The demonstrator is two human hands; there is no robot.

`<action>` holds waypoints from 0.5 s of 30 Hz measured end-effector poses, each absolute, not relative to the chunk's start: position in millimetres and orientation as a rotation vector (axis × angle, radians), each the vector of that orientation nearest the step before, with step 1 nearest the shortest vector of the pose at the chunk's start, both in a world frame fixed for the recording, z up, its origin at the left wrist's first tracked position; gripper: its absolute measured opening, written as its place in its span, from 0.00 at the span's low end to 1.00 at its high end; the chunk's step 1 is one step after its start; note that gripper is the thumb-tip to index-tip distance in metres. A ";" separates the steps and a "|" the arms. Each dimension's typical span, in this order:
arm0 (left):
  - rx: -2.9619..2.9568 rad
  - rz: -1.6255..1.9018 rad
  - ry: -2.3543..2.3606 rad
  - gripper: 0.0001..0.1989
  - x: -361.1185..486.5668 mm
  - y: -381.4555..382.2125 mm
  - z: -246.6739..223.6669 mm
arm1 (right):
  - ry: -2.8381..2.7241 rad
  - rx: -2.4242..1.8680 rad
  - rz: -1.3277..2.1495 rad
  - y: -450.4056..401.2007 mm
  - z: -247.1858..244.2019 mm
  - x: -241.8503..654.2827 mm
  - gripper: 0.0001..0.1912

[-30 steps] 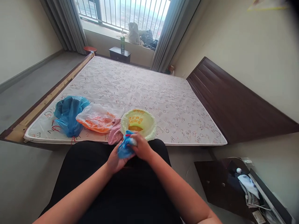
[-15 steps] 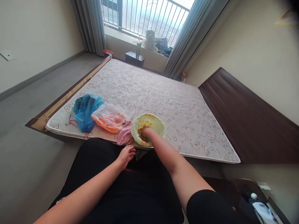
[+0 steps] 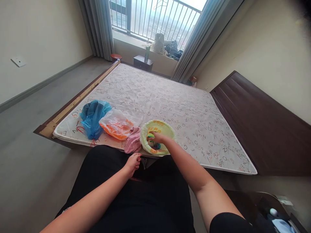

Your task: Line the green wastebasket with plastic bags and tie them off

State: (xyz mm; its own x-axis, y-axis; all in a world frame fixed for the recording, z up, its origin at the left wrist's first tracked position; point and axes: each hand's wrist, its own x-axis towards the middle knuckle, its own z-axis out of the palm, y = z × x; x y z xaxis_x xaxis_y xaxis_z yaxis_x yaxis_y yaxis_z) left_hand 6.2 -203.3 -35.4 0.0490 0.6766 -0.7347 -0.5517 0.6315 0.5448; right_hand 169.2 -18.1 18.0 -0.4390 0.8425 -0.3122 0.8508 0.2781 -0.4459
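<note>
At the left of the mattress (image 3: 170, 97) near its front edge lies a blue plastic bag (image 3: 93, 117), bunched and dark inside; its contents cannot be made out. Just beside it to the right sits a clear plastic bag (image 3: 118, 123) with something orange in it. A pink cloth (image 3: 133, 144) lies touching that bag and the yellow-green bag (image 3: 167, 129), whose mouth is rolled open like a bowl. The left hand (image 3: 132, 164) rests on the black-clad lap, fingers loosely curled, gripping nothing. The right hand (image 3: 157, 138) reaches into the yellow-green bag, where a blue bundle (image 3: 155, 145) lies at the bottom; whether the fingers clasp it cannot be told. Far right, a dark headboard (image 3: 255, 123) stands along the wall.
</note>
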 end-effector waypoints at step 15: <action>0.182 0.951 1.244 0.14 17.5 -205.8 -36.6 | 0.779 3.548 -2.681 -167.7 -40.3 282.5 0.08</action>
State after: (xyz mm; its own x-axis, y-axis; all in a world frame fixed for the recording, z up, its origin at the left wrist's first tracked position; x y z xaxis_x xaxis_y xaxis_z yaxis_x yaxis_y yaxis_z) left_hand 17.5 -205.8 -36.6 0.0077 0.6946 -0.7193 -0.5113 0.6209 0.5942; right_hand 282.5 -167.7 -40.3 0.5426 0.7446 -0.3889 -0.4200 -0.1605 -0.8932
